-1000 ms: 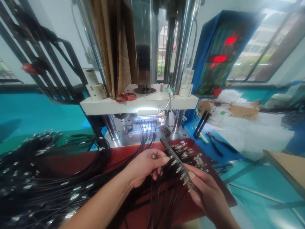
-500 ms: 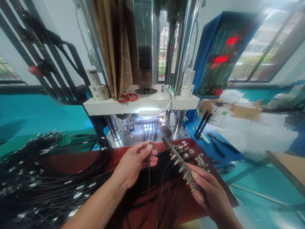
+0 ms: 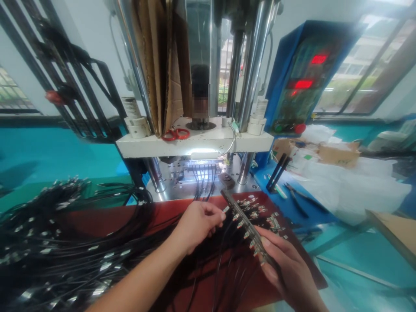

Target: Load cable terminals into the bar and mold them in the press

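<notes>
Honestly, head cam: left hand (image 3: 201, 223) has fingers pinched on a small connector (image 3: 226, 209) just beside the metal bar (image 3: 243, 219), right hand (image 3: 289, 262) clamps that bar above the red worktop (image 3: 256, 286); snagging black cables (image 3: 81, 242) could yank the connector askew

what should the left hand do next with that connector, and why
I'd probably ease the small connector toward the dark bar, just beyond the row of connectors on its edge: the left hand pinches it close beside the bar, and the right hand holds the bar by its near end.
</notes>
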Motion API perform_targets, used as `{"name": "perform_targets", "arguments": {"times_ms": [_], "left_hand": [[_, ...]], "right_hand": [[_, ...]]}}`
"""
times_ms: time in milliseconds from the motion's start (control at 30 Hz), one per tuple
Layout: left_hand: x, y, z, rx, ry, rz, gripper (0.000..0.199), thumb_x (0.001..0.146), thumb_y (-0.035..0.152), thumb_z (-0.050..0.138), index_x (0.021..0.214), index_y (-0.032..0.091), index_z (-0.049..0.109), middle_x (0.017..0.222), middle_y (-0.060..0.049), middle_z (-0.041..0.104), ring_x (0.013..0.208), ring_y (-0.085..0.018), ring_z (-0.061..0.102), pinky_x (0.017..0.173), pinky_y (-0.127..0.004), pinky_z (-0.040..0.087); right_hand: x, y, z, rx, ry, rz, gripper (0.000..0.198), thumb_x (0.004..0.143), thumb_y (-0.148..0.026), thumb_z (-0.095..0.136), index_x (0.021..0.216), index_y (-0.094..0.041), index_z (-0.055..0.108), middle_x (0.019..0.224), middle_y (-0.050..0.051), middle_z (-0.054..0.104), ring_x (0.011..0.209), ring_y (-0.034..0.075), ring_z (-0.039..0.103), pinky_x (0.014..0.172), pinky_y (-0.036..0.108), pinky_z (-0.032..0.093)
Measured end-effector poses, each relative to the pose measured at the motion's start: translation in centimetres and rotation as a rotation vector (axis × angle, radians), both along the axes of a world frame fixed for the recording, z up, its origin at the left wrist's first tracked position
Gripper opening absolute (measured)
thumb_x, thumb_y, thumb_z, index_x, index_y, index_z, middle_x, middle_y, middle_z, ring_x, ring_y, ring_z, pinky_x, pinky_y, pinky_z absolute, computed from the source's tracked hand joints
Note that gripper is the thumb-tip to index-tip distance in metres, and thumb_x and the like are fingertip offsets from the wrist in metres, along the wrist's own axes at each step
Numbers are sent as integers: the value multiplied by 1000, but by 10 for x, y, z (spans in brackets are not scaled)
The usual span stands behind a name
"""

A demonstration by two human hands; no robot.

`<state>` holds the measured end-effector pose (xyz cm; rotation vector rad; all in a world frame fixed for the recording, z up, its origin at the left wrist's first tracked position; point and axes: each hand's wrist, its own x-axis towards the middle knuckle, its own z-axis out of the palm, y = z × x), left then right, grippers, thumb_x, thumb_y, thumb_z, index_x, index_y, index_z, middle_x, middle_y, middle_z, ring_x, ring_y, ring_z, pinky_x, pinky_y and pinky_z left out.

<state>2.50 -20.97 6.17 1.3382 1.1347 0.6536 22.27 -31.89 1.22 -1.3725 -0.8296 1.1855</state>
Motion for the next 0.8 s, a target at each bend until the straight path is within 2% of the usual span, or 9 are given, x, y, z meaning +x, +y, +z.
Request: {"name": "perform_targets", "arguments": {"times_ms": [100,233,300,400,567,700,800], "left_hand": [[4,3,-5,68,130,-35,26,71,39,67,72,13,68,61,-2,63,48,-10,46,45,-21,31],[7,3,-8,131,198,-69,25,73,39,63,73,14,69,60,-3,64,48,-11,47,47,-22,30],[7,3,-7,147,222,-72,24,73,38,63,71,15,69,58,-2,62,48,-11,46,47,-22,30],[8,2,-4,172,253,-69,22,72,37,62,70,16,68,53,0,58,46,-11,44,46,-23,28],[8,3,-2,223,295,-96,22,74,36,60,72,17,69,53,1,57,46,-10,43,48,-23,29],[10,5,-1,259,298,-101,20,73,34,60,70,16,69,57,1,57,50,-10,42,49,-23,29],[10,7,-1,247,262,-92,20,73,34,62,69,16,68,56,1,55,51,-10,41,50,-23,29]], "right_hand": [[-1,-1,-1,0,-30,-19,46,63,-46,76,103,-25,75,58,6,63,49,20,57,34,26,39],[-2,0,-1,-9,-38,-36,43,66,-45,75,105,-26,74,73,7,69,55,19,60,38,25,42],[-2,0,-1,-30,-30,-14,44,69,-46,73,108,-26,73,72,6,68,55,19,59,39,25,43],[-1,0,0,-49,-11,7,44,70,-46,72,109,-27,73,69,6,67,50,18,57,37,27,41],[-3,0,0,-4,-34,6,43,67,-50,74,104,-27,74,83,8,70,53,18,58,35,24,40],[-8,0,6,2,-54,-87,45,67,-52,74,102,-25,75,95,9,70,62,17,61,36,20,41],[-12,0,10,-45,-30,-101,49,68,-53,73,107,-23,73,87,8,69,53,14,58,36,20,39]]}}
